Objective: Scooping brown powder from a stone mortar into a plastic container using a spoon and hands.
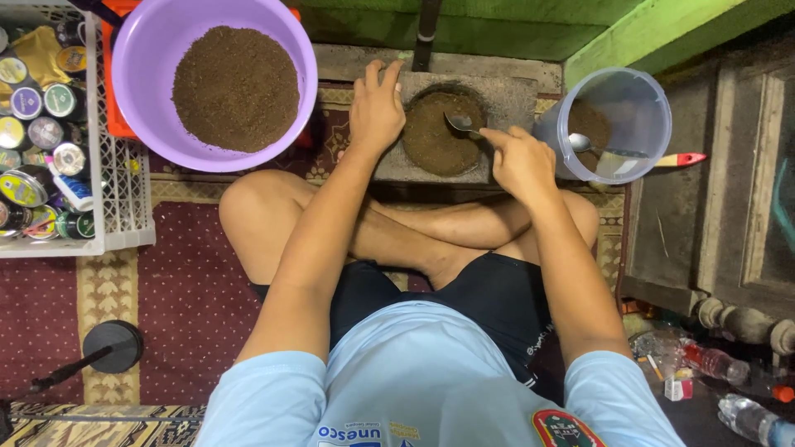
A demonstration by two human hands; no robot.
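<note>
Head view: the right hand point(520, 161) has its fingers closed on the handle of a metal spoon point(460, 124), its bowl sitting over the brown powder point(439, 136) packed in the round hollow of the stone block point(509, 99), while the left hand point(377, 108) rests flat and open on the block's left edge. The spoon looks light, stiff and smooth, best held far back on the handle; the powder looks loose and spillable. A purple basin point(132, 74) of powder sits left, a clear tub point(654, 124) right.
</note>
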